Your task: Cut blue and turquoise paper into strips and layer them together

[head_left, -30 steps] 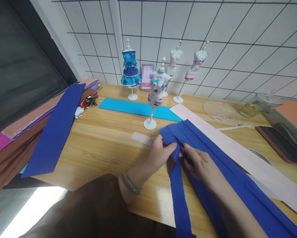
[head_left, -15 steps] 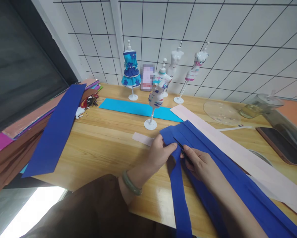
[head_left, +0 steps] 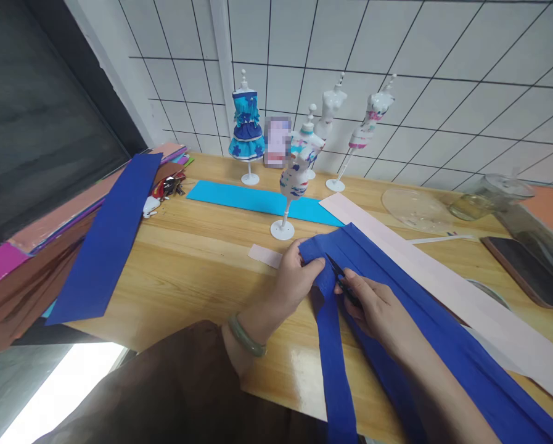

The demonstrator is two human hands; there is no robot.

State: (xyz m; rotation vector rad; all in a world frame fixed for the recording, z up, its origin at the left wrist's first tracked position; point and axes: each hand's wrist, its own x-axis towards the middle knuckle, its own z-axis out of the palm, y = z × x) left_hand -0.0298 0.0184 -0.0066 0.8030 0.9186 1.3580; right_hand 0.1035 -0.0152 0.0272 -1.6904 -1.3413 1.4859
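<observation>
On my side of the foremost white paint-smeared mannequin (head_left: 297,179), my left hand (head_left: 297,274) is pinching a creased blue cloth-like sheet (head_left: 405,296); my right hand (head_left: 373,305) is gripping black pointed scissors (head_left: 335,267) against it.

The right hand (head_left: 373,305) mostly hides the handles of the scissors (head_left: 334,266); the blue fabric (head_left: 373,265) runs past the bottom edge; pixelation blurs the upright screen (head_left: 276,142)
</observation>
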